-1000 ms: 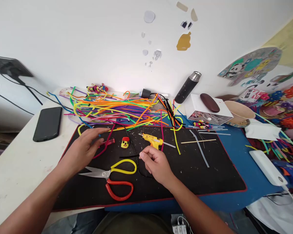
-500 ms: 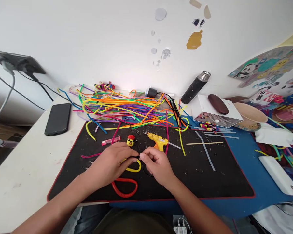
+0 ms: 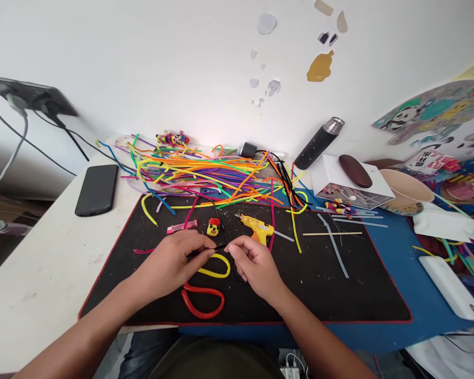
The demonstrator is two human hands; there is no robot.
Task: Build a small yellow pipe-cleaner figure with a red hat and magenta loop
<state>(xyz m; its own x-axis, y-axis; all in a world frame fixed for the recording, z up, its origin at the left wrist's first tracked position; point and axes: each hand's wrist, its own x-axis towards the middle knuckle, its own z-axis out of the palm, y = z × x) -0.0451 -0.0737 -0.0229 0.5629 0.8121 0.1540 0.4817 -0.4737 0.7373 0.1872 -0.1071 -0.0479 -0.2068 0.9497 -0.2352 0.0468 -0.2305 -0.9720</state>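
Observation:
My left hand (image 3: 177, 260) and my right hand (image 3: 255, 266) both pinch a thin black pipe cleaner (image 3: 220, 247) stretched between them above a black mat (image 3: 339, 295). Under my left hand lie scissors (image 3: 205, 295) with one yellow and one red handle; the blades are hidden by the hand. Just beyond my fingers sit a small yellow figure with a red cap (image 3: 213, 227), a pink lighter (image 3: 181, 227) and a yellow glue gun (image 3: 258, 229).
A heap of coloured pipe cleaners (image 3: 205, 173) fills the back of the desk. A black phone (image 3: 97, 188) lies at the left, a dark flask (image 3: 319, 142) and a white box (image 3: 351, 184) at the right. Glue sticks (image 3: 334, 245) lie on the mat.
My left hand came from the pink lighter to the middle and took hold of the black pipe cleaner beside my right hand. The view shifted a little to the left.

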